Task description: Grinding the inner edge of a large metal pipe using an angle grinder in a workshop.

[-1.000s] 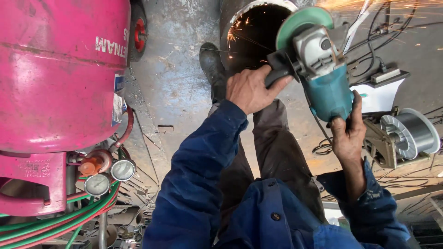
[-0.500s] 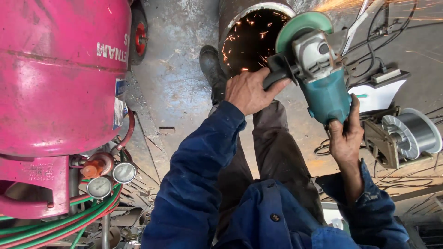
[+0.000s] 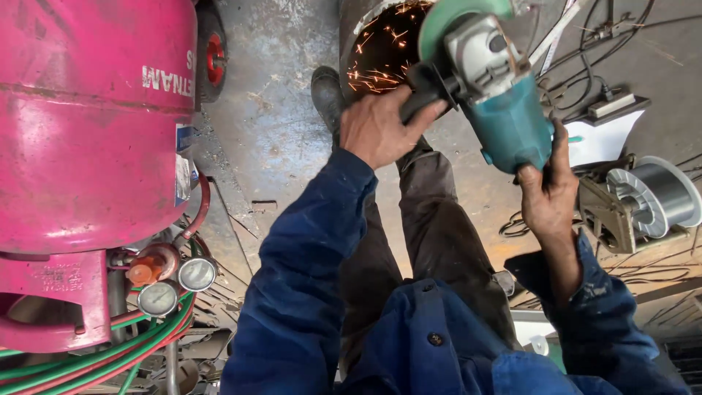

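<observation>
Left hand (image 3: 380, 128) fingers wrapped tight round black side handle of teal angle grinder (image 3: 493, 95), upper centre of frame. Right hand (image 3: 548, 192) fingers curled under teal rear body, centre right. Change since half-second back: sparks thinner and lower inside round dark steel pipe mouth (image 3: 384, 47), grinder closer to lens; grinding bite looks lighter. Pipe holds only sparks. Pink gas cylinder (image 3: 88, 124) left, contents unseen; gauges (image 3: 179, 285) lower left. Wire spool (image 3: 654, 194) right edge.

Bright, sharp daylight (edges distorted)
</observation>
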